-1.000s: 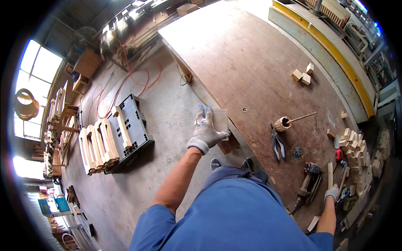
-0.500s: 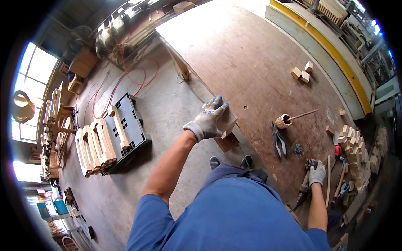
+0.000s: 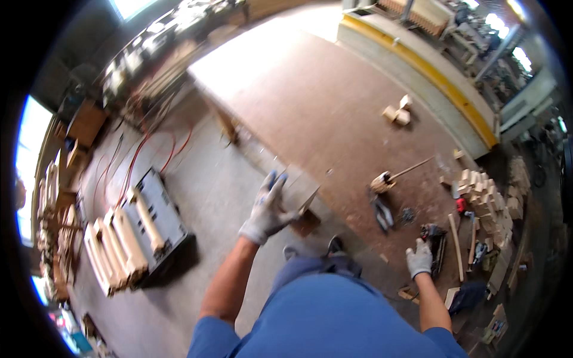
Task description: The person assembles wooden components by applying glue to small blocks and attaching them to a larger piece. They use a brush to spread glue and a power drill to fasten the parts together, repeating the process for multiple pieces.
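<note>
My left hand [image 3: 265, 209], in a pale glove with blue fingertips, has its fingers spread at the left side of a light wooden piece [image 3: 303, 194] on the near corner of the table. Whether the thumb touches the piece is blurred. Under that corner shows a brown wooden block [image 3: 305, 224]. At the right, my gloved right hand [image 3: 419, 261] is beside a dark power tool [image 3: 437, 244] lying on the table; its fingers look loosely apart, with nothing visible in them. Ahead of it lie pliers [image 3: 382, 215] and a small heap of dark nails [image 3: 407, 215].
A round wooden lump with a stick [image 3: 383, 182] stands beyond the pliers. Stacked wooden blocks [image 3: 486, 200], a hammer [image 3: 472, 238] and a thin strip [image 3: 456, 244] lie at right. Left on the floor, wooden frames [image 3: 116, 250] rest on a grey plastic pallet [image 3: 161, 206], near red hoses [image 3: 138, 158].
My right hand has come off the power tool and sits to its left. My left hand has slid from the top of the wooden piece to its left side. The view has shifted.
</note>
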### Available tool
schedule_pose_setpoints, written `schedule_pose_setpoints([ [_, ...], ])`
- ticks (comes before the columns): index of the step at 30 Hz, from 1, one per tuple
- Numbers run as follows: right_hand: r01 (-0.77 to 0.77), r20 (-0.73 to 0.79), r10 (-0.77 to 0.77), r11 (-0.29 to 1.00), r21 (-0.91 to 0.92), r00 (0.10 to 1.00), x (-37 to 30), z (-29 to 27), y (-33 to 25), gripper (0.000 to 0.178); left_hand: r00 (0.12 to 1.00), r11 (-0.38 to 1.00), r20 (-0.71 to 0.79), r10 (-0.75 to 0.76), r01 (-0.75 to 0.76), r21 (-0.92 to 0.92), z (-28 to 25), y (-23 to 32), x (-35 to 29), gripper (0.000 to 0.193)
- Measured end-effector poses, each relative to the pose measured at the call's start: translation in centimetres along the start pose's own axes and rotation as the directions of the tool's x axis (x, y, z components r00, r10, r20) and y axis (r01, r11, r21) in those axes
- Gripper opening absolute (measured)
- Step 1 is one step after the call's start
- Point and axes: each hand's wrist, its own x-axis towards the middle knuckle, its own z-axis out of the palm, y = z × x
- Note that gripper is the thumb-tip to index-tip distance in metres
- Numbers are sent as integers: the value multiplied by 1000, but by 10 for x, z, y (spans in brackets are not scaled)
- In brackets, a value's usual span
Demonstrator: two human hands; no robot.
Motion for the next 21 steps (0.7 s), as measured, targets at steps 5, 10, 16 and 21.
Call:
schedule_pose_setpoints([
  [5, -36, 14, 35, 998, 44, 999, 8, -35, -36, 60, 987, 987, -23, -160, 160, 11, -5, 13, -11, 107],
  [10, -18, -9, 19, 990, 138, 1000, 67, -47, -43, 61, 971, 976, -116, -211, 215, 21, -7, 17, -17, 105],
  [16, 64, -63, -50, 967, 248, 997, 175, -65, -58, 61, 941, 976, -279, -191, 212, 45, -7, 60, -11, 87],
  [21, 111, -37, -105, 958, 266, 994, 272, -56, -78, 62, 944, 981, -293, -150, 179, 75, 24, 121, 8, 76],
])
